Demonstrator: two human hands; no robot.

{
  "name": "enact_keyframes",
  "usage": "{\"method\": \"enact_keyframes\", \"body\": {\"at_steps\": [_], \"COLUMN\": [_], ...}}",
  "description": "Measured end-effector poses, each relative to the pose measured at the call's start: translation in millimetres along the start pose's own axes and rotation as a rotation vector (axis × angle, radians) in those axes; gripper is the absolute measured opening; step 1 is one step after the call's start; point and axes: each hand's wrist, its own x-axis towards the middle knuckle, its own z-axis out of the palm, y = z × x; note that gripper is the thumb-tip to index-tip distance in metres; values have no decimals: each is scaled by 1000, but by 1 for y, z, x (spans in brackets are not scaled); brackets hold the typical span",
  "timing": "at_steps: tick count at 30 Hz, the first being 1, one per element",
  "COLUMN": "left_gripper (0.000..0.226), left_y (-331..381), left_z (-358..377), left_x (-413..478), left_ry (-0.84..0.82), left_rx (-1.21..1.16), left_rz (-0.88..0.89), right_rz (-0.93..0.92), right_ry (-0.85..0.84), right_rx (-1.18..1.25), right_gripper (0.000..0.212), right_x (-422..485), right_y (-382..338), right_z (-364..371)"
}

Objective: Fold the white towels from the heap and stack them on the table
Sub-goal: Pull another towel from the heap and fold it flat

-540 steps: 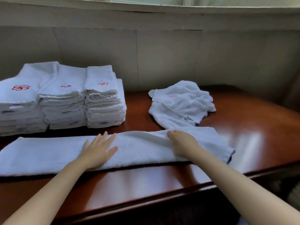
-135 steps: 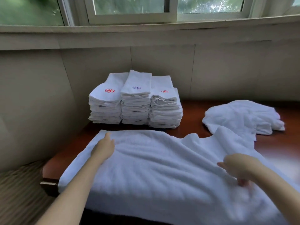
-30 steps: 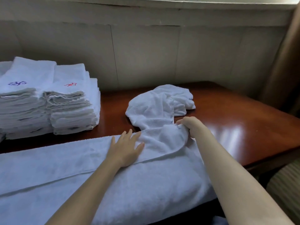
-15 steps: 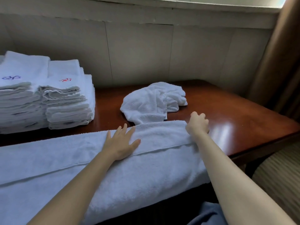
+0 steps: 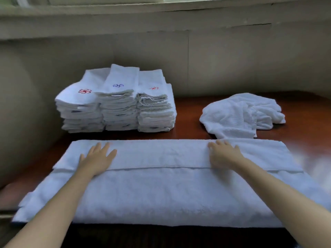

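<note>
Lying across the near side of the table (image 5: 188, 102), the big white towel (image 5: 166, 190) has its far part folded over; the left hand (image 5: 97, 159) and right hand (image 5: 223, 154) press flat on it, fingers spread; behind sit the folded stacks (image 5: 116, 102) and the small heap (image 5: 240, 113); the right hand looks blurry; the towel's front edge hangs out of sight.

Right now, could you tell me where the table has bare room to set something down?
Bare wooden table shows between the folded towel stacks and the crumpled towel heap, and right of the heap. The front is crowded: the spread towel lies under both hands.
</note>
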Motion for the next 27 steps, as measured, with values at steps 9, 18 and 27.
{"method": "enact_keyframes", "body": {"at_steps": [9, 18, 27], "left_gripper": [56, 67, 51], "left_y": [-102, -49, -105], "left_z": [-4, 17, 33], "left_x": [-20, -97, -119], "left_ry": [238, 76, 744], "left_rx": [-77, -5, 149], "left_rz": [-279, 652, 1021], "right_rz": [-357, -762, -879], "right_ry": [-16, 239, 410], "right_rx": [39, 4, -302], "right_gripper": [51, 41, 91], "right_x": [-17, -83, -130], "right_y": [-140, -182, -148], "right_z": [24, 28, 49]}}
